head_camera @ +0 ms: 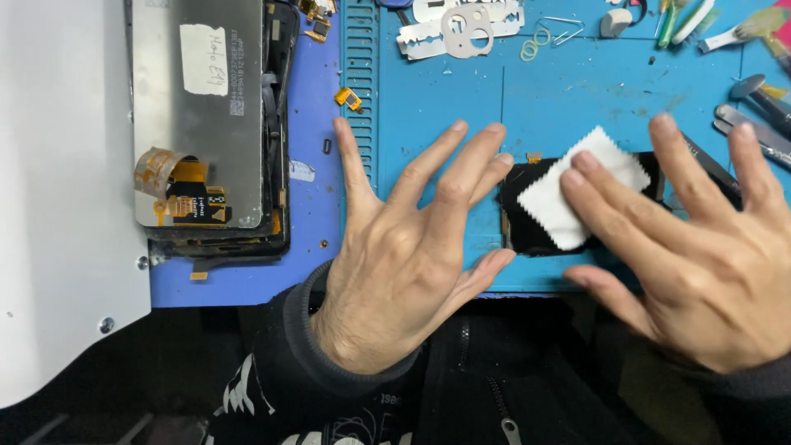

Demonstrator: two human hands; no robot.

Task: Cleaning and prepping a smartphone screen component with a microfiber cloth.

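Observation:
My left hand lies flat on the blue work mat, fingers spread, its fingertips touching the left edge of a black phone panel. A white cleaning cloth rests on that panel. My right hand is spread over the panel's right part, two fingertips pressing on the cloth. Neither hand grips anything.
A dismantled phone with a grey screen back and orange flex cables lies at the left on the mat. Metal shields, rubber bands and tweezers crowd the far edge. A white sheet covers the far left.

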